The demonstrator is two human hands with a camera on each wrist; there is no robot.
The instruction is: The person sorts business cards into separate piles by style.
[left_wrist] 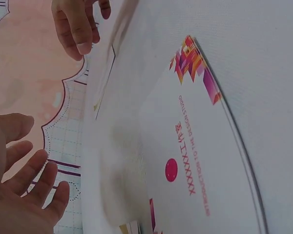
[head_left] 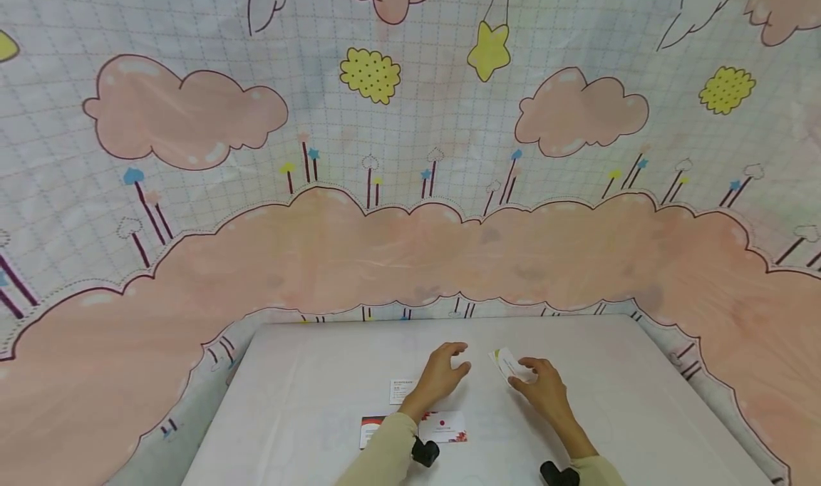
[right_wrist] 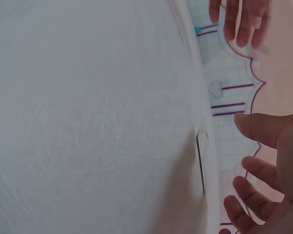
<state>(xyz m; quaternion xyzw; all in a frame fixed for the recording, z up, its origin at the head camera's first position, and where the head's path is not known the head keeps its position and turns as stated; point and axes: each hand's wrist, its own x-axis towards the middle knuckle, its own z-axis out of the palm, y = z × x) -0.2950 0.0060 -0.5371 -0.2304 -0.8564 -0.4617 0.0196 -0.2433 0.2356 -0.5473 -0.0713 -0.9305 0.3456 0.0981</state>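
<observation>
My left hand [head_left: 441,373] hovers over the table with its fingers apart and nothing between them. Below its wrist lie a white printed card [head_left: 400,391], a card with red and dark bands [head_left: 370,430] and a white card with a red dot and coloured corners [head_left: 445,427]. The forearm partly hides them. My right hand [head_left: 545,390] is beside a small white and green card stack [head_left: 505,362], overlapping its near edge in the head view. In the right wrist view the fingers [right_wrist: 256,129] are spread, and the stack's edge [right_wrist: 200,161] shows apart from them.
A white-covered table [head_left: 308,386] carries the cards. Behind it hangs a backdrop [head_left: 410,251] printed with clouds and stars. Black wrist cameras [head_left: 425,452] sit at both sleeves.
</observation>
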